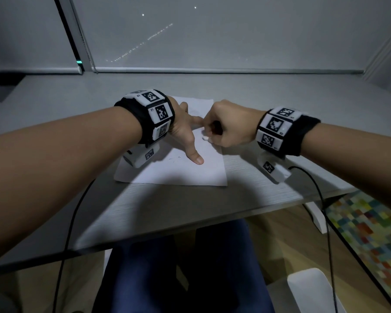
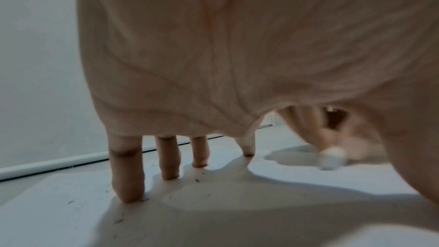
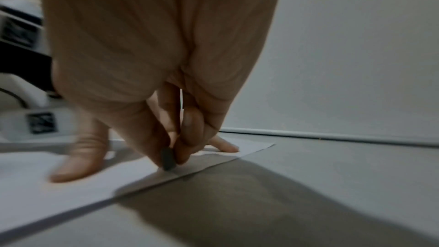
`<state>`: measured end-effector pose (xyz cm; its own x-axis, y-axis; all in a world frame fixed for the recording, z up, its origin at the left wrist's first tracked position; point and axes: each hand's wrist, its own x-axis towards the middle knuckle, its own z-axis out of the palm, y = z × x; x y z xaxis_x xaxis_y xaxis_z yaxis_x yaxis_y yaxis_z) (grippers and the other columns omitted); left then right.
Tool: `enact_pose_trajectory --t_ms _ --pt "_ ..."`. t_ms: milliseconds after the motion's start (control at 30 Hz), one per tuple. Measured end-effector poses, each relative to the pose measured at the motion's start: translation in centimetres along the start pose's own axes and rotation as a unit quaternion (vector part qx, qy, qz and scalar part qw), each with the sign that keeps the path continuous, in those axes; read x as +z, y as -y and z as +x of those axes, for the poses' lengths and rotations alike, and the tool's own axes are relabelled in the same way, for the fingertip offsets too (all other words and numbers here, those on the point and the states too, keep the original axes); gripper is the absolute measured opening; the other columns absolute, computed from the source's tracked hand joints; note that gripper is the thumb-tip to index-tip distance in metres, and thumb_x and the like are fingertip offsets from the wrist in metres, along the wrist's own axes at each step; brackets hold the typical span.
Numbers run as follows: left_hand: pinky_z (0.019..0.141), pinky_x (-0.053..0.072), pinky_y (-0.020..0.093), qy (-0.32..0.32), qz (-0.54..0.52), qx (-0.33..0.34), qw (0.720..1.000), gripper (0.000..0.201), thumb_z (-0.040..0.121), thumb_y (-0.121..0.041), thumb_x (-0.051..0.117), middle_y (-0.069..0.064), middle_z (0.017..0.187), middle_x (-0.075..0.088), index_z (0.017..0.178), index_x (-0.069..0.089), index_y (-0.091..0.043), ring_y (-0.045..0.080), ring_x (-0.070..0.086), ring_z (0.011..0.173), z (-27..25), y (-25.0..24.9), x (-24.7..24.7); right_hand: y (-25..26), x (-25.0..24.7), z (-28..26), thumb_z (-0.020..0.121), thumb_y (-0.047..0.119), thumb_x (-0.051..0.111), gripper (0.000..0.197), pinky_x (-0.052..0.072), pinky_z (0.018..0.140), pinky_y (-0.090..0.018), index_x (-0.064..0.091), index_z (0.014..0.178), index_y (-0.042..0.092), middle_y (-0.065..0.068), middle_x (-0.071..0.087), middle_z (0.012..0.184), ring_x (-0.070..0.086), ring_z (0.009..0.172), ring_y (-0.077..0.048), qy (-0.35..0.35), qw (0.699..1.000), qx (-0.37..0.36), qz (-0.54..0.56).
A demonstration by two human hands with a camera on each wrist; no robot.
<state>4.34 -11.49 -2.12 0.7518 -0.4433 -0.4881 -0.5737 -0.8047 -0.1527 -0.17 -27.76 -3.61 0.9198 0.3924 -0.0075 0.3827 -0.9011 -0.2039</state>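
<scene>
A white sheet of paper (image 1: 178,173) lies on the grey table (image 1: 269,91). My left hand (image 1: 187,136) rests spread on the paper, its straight fingers (image 2: 128,176) and thumb pressing down. My right hand (image 1: 215,131) is curled just to the right and pinches a small white eraser (image 1: 205,138) between thumb and fingers, its tip on the paper. The left wrist view shows the eraser (image 2: 331,158) blurred, and the right wrist view shows it dark in shadow (image 3: 168,159). Faint pencil marks (image 1: 174,158) and dark crumbs (image 2: 197,180) lie on the sheet (image 2: 47,204).
A drawn window blind (image 1: 212,41) closes off the back of the table. Black cables (image 1: 70,222) hang from both wrists over the table's front edge. Below are my legs in blue trousers (image 1: 145,279), a multicoloured mat (image 1: 370,233) and a white object (image 1: 309,288).
</scene>
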Motion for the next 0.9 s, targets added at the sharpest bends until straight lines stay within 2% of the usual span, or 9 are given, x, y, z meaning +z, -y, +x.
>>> enact_pose_trajectory --t_ms 67,133,267,333,467,567,667,767,900 --pt "0.1 0.043 0.052 0.0 0.002 0.001 1.0 0.135 0.031 -0.103 0.066 0.008 0.141 0.029 0.149 0.009 -0.071 0.041 0.041 0.131 -0.1 -0.1 -0.1 0.5 0.1 -0.9 0.087 0.021 0.076 0.017 0.046 0.057 -0.013 0.072 0.073 0.013 0.009 0.065 0.061 0.06 0.055 -0.002 0.031 0.999 -0.018 0.017" --pt "0.096 0.041 0.051 -0.002 0.001 0.002 1.0 0.136 0.032 -0.102 0.066 0.009 0.142 0.029 0.15 0.007 -0.07 0.042 0.041 0.132 -0.1 -0.1 -0.1 0.3 0.0 -1.0 0.087 0.024 0.079 0.017 0.046 0.059 -0.012 0.072 0.074 0.016 0.01 0.066 0.063 0.06 0.056 -0.001 0.034 0.999 -0.02 0.014" --pt "0.09 0.039 0.052 -0.002 0.003 0.001 1.0 0.139 0.039 -0.1 0.068 0.011 0.149 0.027 0.154 0.0 -0.066 0.044 0.039 0.137 -0.1 -0.1 -0.1 -0.8 -0.5 0.8 0.082 0.017 0.071 0.008 0.061 0.067 -0.032 0.076 0.076 0.015 0.006 0.071 0.068 0.064 0.06 -0.008 -0.002 1.0 0.012 -0.027" --pt "0.091 0.04 0.053 -0.002 0.002 0.0 1.0 0.139 0.037 -0.1 0.068 0.011 0.151 0.026 0.153 -0.001 -0.068 0.044 0.039 0.138 -0.2 -0.1 -0.2 -1.1 -0.7 1.1 0.082 0.016 0.069 0.01 0.062 0.068 -0.038 0.076 0.076 0.015 0.004 0.072 0.068 0.065 0.062 -0.014 -0.008 0.999 0.027 -0.039" --pt "0.099 0.042 0.054 0.001 0.003 0.0 1.0 0.137 0.038 -0.1 0.068 0.011 0.149 0.028 0.154 0.004 -0.066 0.044 0.039 0.137 -0.2 0.0 -0.2 -0.3 0.0 -0.4 0.087 0.02 0.071 0.016 0.046 0.057 -0.018 0.069 0.071 0.016 0.011 0.061 0.059 0.059 0.054 -0.002 0.0 1.0 -0.005 -0.008" --pt "0.102 0.043 0.055 0.002 -0.004 0.002 1.0 0.133 0.039 -0.099 0.07 0.008 0.147 0.028 0.152 0.009 -0.068 0.043 0.039 0.137 -0.2 0.0 -0.2 0.4 0.3 -1.3 0.088 0.023 0.075 0.015 0.042 0.056 -0.008 0.072 0.076 0.014 0.01 0.065 0.063 0.06 0.056 0.0 0.019 0.999 -0.03 0.016" --pt "0.104 0.042 0.056 0.0 -0.002 0.004 1.0 0.136 0.038 -0.099 0.07 0.01 0.149 0.026 0.152 0.005 -0.068 0.043 0.037 0.138 0.1 0.1 -0.1 0.0 0.0 0.0 0.087 0.028 0.077 0.016 0.056 0.064 -0.024 0.075 0.079 0.013 0.003 0.072 0.069 0.064 0.06 -0.006 -0.002 1.0 -0.013 0.004" --pt "0.105 0.039 0.056 0.003 -0.002 0.0 1.0 0.139 0.037 -0.101 0.068 0.012 0.152 0.024 0.154 0.002 -0.067 0.044 0.035 0.14 0.2 0.2 0.1 -0.3 0.0 1.3 0.084 0.021 0.075 0.011 0.061 0.069 -0.035 0.076 0.077 0.013 0.002 0.071 0.068 0.064 0.061 -0.01 -0.019 1.0 0.021 -0.009" --pt "0.105 0.039 0.051 0.005 -0.003 -0.001 1.0 0.132 0.036 -0.101 0.068 0.008 0.144 0.029 0.151 0.012 -0.068 0.039 0.038 0.136 0.5 0.5 0.1 0.9 0.5 0.5 0.083 0.02 0.071 0.011 0.059 0.063 -0.031 0.073 0.077 0.012 0.003 0.07 0.065 0.063 0.057 -0.006 -0.004 1.0 0.0 0.011"
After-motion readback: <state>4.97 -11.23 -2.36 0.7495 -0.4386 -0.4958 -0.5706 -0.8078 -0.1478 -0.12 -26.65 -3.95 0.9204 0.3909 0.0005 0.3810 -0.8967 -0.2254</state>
